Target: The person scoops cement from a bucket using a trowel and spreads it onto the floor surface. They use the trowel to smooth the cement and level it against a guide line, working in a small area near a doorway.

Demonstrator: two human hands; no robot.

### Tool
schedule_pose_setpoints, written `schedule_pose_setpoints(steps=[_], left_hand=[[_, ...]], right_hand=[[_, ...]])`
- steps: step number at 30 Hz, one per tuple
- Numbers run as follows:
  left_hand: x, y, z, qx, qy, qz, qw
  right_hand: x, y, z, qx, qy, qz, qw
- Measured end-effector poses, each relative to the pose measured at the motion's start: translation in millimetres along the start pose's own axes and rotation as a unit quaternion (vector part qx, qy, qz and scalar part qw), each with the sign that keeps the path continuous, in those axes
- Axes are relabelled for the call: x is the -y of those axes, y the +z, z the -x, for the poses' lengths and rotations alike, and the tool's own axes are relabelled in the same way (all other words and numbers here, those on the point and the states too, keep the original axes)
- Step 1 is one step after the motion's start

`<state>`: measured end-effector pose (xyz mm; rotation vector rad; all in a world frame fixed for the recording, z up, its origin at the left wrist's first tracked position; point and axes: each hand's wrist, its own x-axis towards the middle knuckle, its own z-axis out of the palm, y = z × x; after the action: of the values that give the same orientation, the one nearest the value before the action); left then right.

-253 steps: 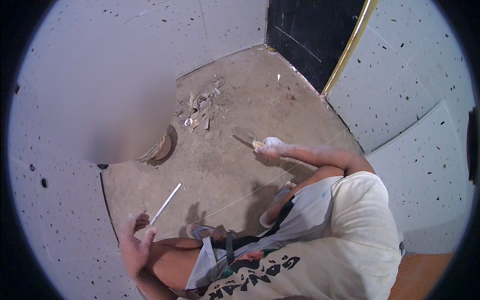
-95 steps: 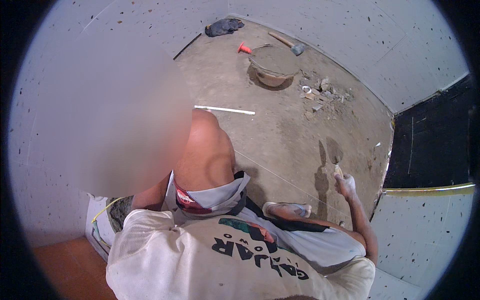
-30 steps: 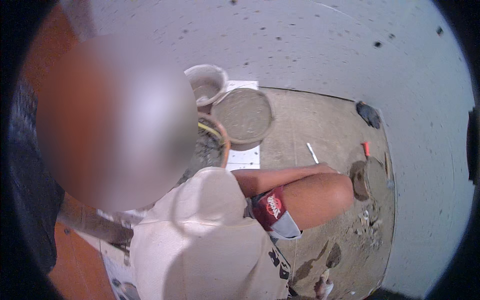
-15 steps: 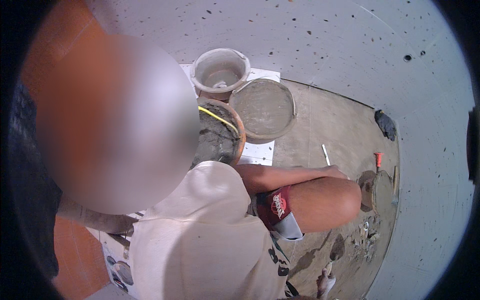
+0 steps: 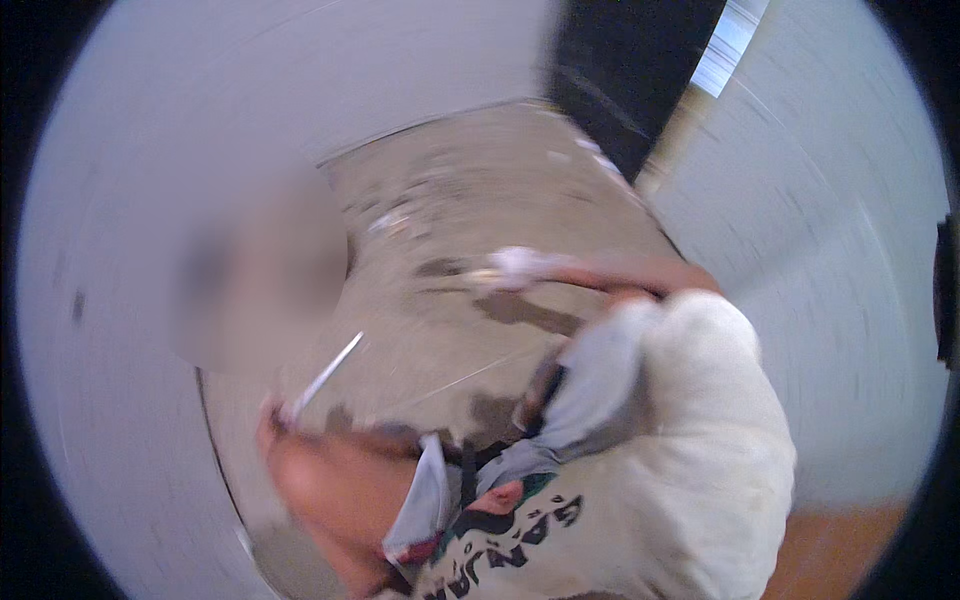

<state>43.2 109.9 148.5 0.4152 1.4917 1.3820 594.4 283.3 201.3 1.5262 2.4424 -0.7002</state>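
My left hand, low at the left by my bent bare knee, is closed on a slim white stick that points up and away over the floor. Out in front of me, my right arm reaches across to the middle of the floor. My right hand, which looks white-covered, is closed round the pale handle of a trowel. The trowel's dark blade is low over the grey-brown floor or on it; motion blur hides which. Finger detail is smeared on both hands.
Crumbs and pale scraps lie on the floor beyond the trowel. Pale walls close in on both sides. A dark upright panel stands at the far right beside a bright gap. A blurred patch hides part of the left side.
My view has swung round sharply, so the buckets have left the picture and the dark panel has come in. The trowel stays in my right hand, the white stick in my left.
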Motion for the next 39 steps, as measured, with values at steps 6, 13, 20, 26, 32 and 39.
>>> schedule_pose_setpoints(steps=[6,13,20,26,32,39], left_hand=[[-113,85,-10,0.088,0.153,-0.142,0.974],[-188,209,48,0.232,0.302,-0.323,0.866],[-185,271,54,0.313,0.284,-0.38,0.823],[-137,260,50,0.347,0.212,-0.438,0.802],[-154,236,57,0.345,0.231,-0.46,0.784],[-147,233,59,0.323,0.203,-0.43,0.818]], right_hand=[[5,26,8,-0.1,-0.015,0.012,0.995],[9,14,15,-0.132,-0.001,0.003,0.991],[-16,22,12,-0.125,0.02,-0.011,0.992],[-20,20,13,-0.118,0.039,-0.026,0.992],[-7,7,10,-0.12,0.039,-0.053,0.991],[-27,21,17,-0.104,0.05,-0.022,0.993]])
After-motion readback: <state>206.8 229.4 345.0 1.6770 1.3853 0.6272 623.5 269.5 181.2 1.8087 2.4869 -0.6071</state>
